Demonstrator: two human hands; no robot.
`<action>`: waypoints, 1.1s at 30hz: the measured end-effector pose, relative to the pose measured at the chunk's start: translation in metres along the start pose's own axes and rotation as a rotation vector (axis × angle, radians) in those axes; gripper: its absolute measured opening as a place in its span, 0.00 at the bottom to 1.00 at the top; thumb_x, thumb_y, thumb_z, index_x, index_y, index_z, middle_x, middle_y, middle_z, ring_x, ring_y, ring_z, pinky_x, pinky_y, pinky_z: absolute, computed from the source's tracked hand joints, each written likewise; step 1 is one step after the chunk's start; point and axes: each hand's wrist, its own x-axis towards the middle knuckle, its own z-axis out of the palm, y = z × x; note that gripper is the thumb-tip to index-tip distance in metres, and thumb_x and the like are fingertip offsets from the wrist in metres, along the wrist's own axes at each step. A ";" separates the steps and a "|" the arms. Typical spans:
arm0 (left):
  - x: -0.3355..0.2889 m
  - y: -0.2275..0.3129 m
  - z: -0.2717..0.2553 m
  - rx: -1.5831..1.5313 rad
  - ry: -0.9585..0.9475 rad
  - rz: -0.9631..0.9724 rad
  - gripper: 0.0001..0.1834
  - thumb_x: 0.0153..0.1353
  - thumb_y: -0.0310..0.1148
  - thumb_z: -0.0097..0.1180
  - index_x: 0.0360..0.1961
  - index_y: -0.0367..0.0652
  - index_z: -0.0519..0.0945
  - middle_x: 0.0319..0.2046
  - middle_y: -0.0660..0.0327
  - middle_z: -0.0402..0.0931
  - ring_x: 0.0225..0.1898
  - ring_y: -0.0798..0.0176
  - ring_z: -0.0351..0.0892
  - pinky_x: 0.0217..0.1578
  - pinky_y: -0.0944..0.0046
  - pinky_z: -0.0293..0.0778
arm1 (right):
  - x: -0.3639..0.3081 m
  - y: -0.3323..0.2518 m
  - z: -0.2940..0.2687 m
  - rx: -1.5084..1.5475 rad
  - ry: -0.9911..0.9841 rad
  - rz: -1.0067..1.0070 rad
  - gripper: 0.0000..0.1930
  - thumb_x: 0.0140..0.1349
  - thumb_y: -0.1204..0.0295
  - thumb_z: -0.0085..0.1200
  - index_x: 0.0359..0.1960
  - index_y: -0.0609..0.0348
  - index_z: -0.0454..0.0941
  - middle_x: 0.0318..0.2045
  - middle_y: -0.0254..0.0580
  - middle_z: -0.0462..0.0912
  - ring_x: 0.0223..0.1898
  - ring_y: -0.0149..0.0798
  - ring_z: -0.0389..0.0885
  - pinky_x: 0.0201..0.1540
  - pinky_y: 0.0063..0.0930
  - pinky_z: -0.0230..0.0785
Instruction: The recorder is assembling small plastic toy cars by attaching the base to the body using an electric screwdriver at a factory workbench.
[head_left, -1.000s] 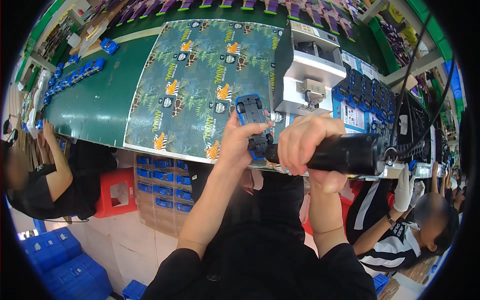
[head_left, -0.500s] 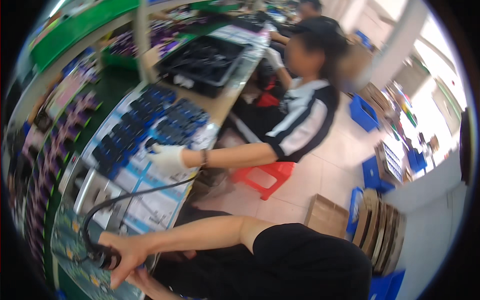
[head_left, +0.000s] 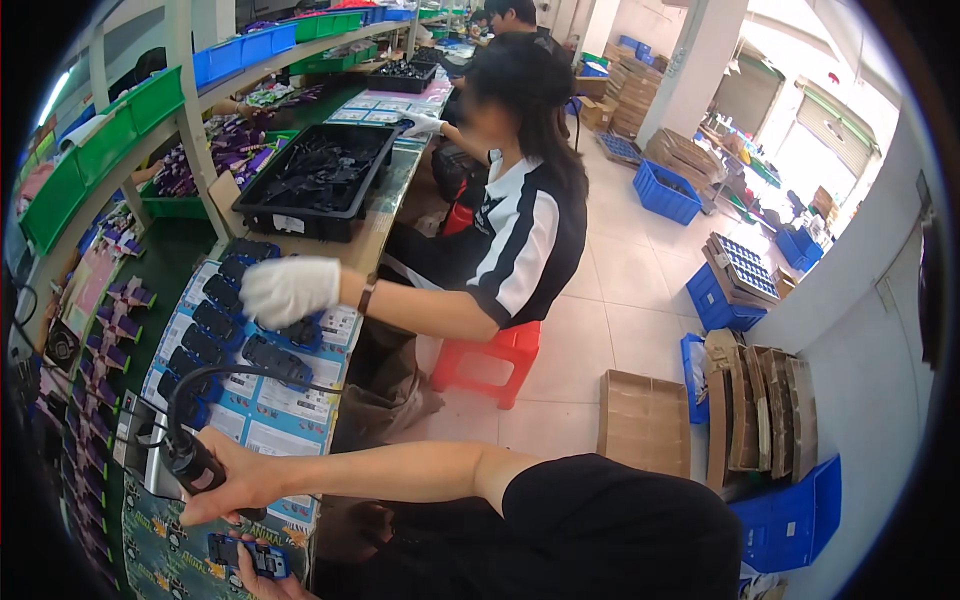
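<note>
My right hand (head_left: pixel 243 478) is wrapped round a black corded electric screwdriver (head_left: pixel 192 460), whose cable arches over the work table. Below it, near the lower edge, my left hand (head_left: pixel 262 578) grips a small blue and black toy car body (head_left: pixel 250 556), dark side up. The screwdriver and the car body look apart; the tool's tip is not clear. Under both hands lies a dark green printed sheet (head_left: pixel 160 545). Similar blue and black car bodies (head_left: pixel 215 322) rest in rows on printed blue and white cards (head_left: pixel 285 440) beyond my right hand.
A co-worker's white-gloved hand (head_left: pixel 290 292) hovers over the car bodies. Farther up the bench stands a black tray (head_left: pixel 345 215) of dark parts. Purple toy parts (head_left: pixel 108 350) line the left side. A red stool (head_left: pixel 490 365), cardboard trays (head_left: pixel 645 425) and blue bins (head_left: pixel 790 520) stand right.
My view has shifted, bringing more of the bench and floor into sight. The car body in my left hand now shows. The co-worker's gloved hand has lifted from the car bodies.
</note>
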 end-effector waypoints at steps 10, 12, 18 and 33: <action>0.005 0.022 -0.026 -0.209 -0.180 0.033 0.20 0.55 0.21 0.58 0.51 0.39 0.72 0.39 0.57 0.79 0.33 0.63 0.81 0.31 0.63 0.79 | 0.004 0.045 0.000 -0.255 0.127 0.282 0.12 0.55 0.68 0.69 0.33 0.62 0.80 0.26 0.31 0.80 0.27 0.24 0.77 0.27 0.21 0.71; -0.006 0.036 -0.014 -0.179 -0.185 0.055 0.19 0.54 0.21 0.60 0.48 0.38 0.73 0.37 0.57 0.78 0.32 0.60 0.82 0.32 0.59 0.81 | -0.008 0.050 -0.012 -0.330 0.152 0.160 0.10 0.56 0.69 0.68 0.32 0.61 0.81 0.23 0.32 0.79 0.25 0.24 0.77 0.24 0.21 0.68; -0.037 0.041 -0.066 -0.216 -0.006 0.114 0.18 0.53 0.25 0.67 0.45 0.40 0.76 0.33 0.59 0.80 0.31 0.61 0.82 0.33 0.59 0.80 | -0.009 0.067 -0.021 -0.220 0.120 0.183 0.08 0.53 0.80 0.64 0.32 0.62 0.77 0.21 0.37 0.78 0.20 0.29 0.77 0.25 0.24 0.71; -0.076 0.065 -0.080 0.195 0.082 0.484 0.25 0.47 0.19 0.64 0.50 0.36 0.77 0.37 0.58 0.81 0.34 0.69 0.80 0.39 0.67 0.78 | -0.020 0.068 -0.037 -0.267 0.079 0.055 0.08 0.56 0.79 0.54 0.36 0.63 0.69 0.17 0.41 0.73 0.17 0.36 0.74 0.25 0.29 0.72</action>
